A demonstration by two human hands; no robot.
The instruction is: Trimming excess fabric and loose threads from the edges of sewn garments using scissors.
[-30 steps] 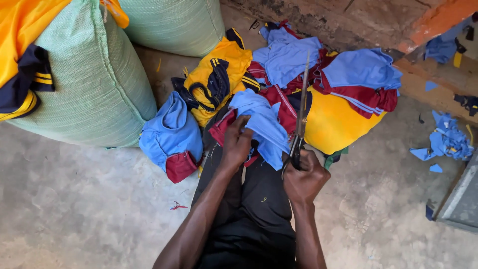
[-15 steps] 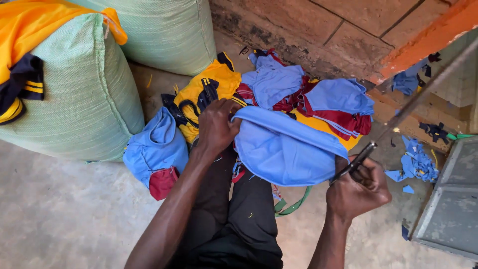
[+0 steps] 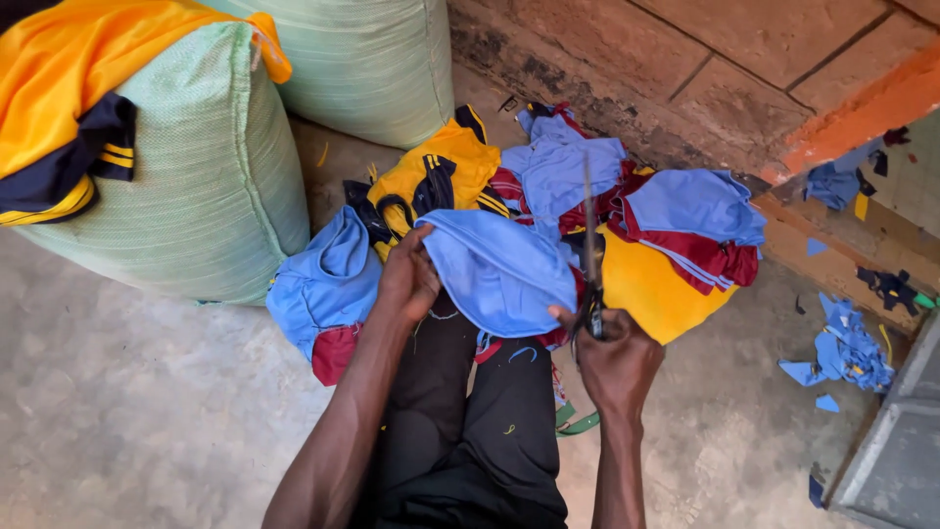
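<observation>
Seen from above, a seated person's left hand (image 3: 409,279) is closed on the near edge of a light blue cloth (image 3: 499,269), stretching it taut over the lap in dark trousers (image 3: 460,411) — a hold that keeps the fabric firm against a blade. The right hand (image 3: 615,358) is clenched around dark scissors (image 3: 590,264) pointing upward at the cloth's right edge. Just beyond lies a heap of blue, yellow and maroon garments (image 3: 676,235) on the concrete floor (image 3: 127,411), beside green woven sacks (image 3: 211,176) — all within reach.
</observation>
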